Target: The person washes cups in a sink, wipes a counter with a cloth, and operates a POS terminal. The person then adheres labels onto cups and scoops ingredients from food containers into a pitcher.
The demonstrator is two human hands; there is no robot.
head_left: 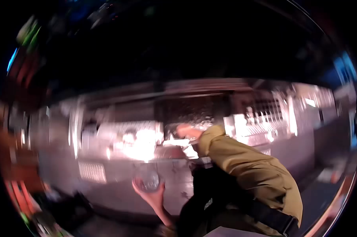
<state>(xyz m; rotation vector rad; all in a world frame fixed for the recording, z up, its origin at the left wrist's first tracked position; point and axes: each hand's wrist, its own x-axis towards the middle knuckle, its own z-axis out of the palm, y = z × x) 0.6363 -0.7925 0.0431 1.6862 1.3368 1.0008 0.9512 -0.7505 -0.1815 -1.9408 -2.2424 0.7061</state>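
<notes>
A clear glass (150, 181) is held in my left hand (151, 193), whose fingers wrap round it in front of the steel counter. My right hand (186, 131), at the end of a tan sleeve, reaches over a dark bin (190, 108) set into the counter, with what looks like ice in it. Motion blur smears the fingers of my right hand, and whether they hold anything cannot be made out.
The steel counter (119, 189) runs across the view, with a brightly lit section left of the bin. A wire rack (267, 108) stands to its right. Blurred bottles (22, 197) are at the lower left edge.
</notes>
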